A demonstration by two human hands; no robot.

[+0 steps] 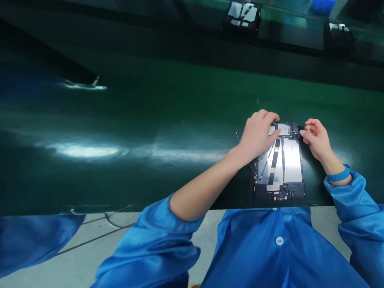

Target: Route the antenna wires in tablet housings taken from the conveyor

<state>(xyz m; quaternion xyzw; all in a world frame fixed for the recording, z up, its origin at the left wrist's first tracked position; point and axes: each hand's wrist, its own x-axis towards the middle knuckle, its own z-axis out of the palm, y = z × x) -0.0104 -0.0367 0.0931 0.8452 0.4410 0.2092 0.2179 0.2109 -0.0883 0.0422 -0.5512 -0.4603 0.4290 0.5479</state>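
Observation:
An opened tablet lies back-up on the green belt near its front edge, showing silver battery panels, dark strips and a black frame. My left hand rests on its far left corner with fingers curled down onto the frame. My right hand is at the far right corner, fingers bent and pinched close against the frame's edge. Whether either hand holds a small part is hidden. Both arms wear blue sleeves, and a blue band circles my right wrist.
Two more opened devices lie on the far side of the belt. A blue bin sits at the top right. Grey floor with cables shows below the belt edge. Blue fabric lies at lower left.

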